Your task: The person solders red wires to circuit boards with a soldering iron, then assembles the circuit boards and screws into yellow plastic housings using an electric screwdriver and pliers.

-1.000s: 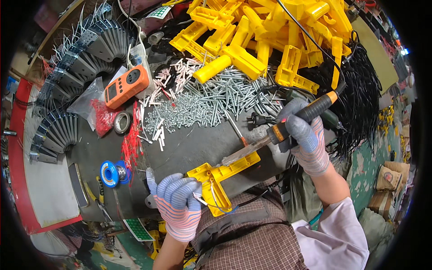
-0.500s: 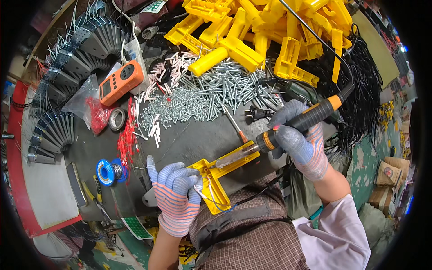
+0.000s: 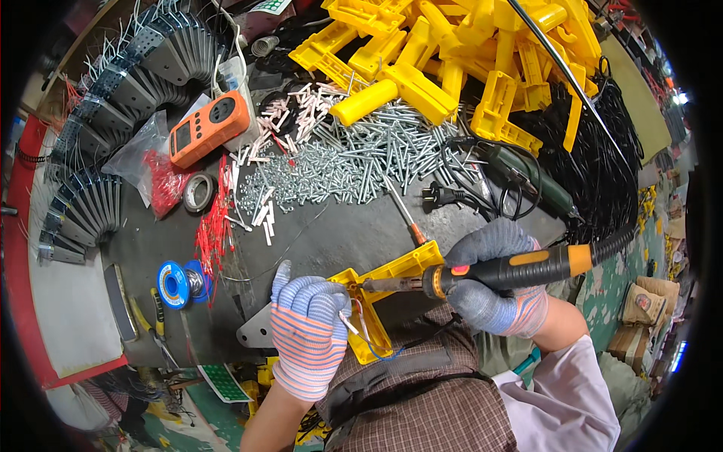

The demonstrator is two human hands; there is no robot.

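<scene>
Gloved in striped fabric, my left hand [image 3: 307, 331] is closed at the left side of an L-shaped yellow plastic housing half [image 3: 414, 262], its fingertips on the edge. A white wire [image 3: 349, 322] runs by its thumb into the housing, and a blue wire [image 3: 398, 352] loops out at the lower end. My right hand [image 3: 493, 290], also gloved, is wrapped round the black and orange handle of a soldering iron [image 3: 527, 267]. The iron lies almost level, its metal tip at the housing's inner corner. Whether tip and housing touch, I cannot tell.
Beyond the hands lie an orange-handled screwdriver [image 3: 413, 222], a black plug [image 3: 440, 197], loose screws [image 3: 369, 158] and piled yellow housings [image 3: 429, 90]. An orange meter [image 3: 211, 129], a blue solder spool [image 3: 173, 285], pliers [image 3: 159, 320] and metal brackets [image 3: 83, 200] are left. A dark green power tool [image 3: 538, 181] is right.
My right hand has moved lower, swinging the soldering iron from a steep slant to nearly level, its tip now at the housing's corner. My left hand keeps its hold; the view has shifted slightly.
</scene>
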